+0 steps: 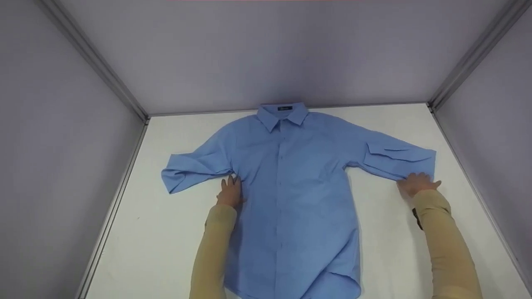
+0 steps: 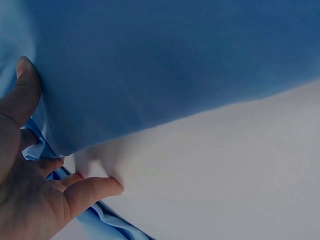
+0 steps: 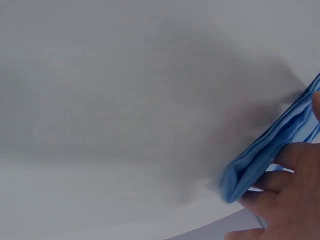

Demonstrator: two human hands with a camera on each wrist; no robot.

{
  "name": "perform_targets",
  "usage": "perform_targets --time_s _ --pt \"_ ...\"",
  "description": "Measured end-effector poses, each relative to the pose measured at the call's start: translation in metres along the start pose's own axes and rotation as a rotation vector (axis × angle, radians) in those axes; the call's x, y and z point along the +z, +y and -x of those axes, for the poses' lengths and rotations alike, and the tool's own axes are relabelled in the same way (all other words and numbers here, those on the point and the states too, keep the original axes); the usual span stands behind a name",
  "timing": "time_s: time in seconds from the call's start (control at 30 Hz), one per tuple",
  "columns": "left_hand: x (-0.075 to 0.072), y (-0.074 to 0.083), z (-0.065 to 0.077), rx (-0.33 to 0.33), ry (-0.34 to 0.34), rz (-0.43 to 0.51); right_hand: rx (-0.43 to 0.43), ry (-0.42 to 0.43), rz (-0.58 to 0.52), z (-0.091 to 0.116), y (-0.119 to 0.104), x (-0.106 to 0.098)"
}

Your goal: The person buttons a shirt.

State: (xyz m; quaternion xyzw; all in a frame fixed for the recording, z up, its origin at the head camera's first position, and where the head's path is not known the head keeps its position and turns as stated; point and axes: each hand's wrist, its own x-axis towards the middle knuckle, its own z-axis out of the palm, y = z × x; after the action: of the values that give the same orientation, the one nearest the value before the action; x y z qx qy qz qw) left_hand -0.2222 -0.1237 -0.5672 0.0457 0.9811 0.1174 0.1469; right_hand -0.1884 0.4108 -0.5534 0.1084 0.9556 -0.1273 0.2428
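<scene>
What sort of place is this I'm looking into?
It looks like a purpose-built work booth: plain grey panels rise on three sides, metal strips run where they meet, and a white work surface carries a spread-out blue shirt.

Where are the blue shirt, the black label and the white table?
Blue shirt (image 1: 301, 199), head view: its front.
Black label (image 1: 285, 108), head view: its middle.
White table (image 1: 149, 245), head view: its bare top.

White tabletop (image 1: 145, 241), pale grey back wall (image 1: 208, 50), grey side walls (image 1: 50, 145), grey strips (image 1: 97, 58) at the corners
</scene>
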Motion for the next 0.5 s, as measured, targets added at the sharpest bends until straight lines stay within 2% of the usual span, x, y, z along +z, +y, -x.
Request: perform_targets --time_s 0.13,0.27,0.4,0.5 --pt "0.002 -0.007 -0.002 -0.005 0.016 -0.030 -0.121 0.013 -0.035 -0.017 -0.031 0.006" --pt "0.003 -0.007 -0.001 -0.014 0.023 -0.015 -0.228 -0.021 -0.092 -0.029 -0.054 0.011" --pt "0.002 -0.004 0.002 0.006 0.022 -0.011 -0.244 -0.051 -0.116 -0.030 -0.058 0.018" --pt "-0.001 -0.001 0.004 0.017 0.023 -0.008 -0.241 -0.038 -0.130 -0.027 -0.054 0.019"
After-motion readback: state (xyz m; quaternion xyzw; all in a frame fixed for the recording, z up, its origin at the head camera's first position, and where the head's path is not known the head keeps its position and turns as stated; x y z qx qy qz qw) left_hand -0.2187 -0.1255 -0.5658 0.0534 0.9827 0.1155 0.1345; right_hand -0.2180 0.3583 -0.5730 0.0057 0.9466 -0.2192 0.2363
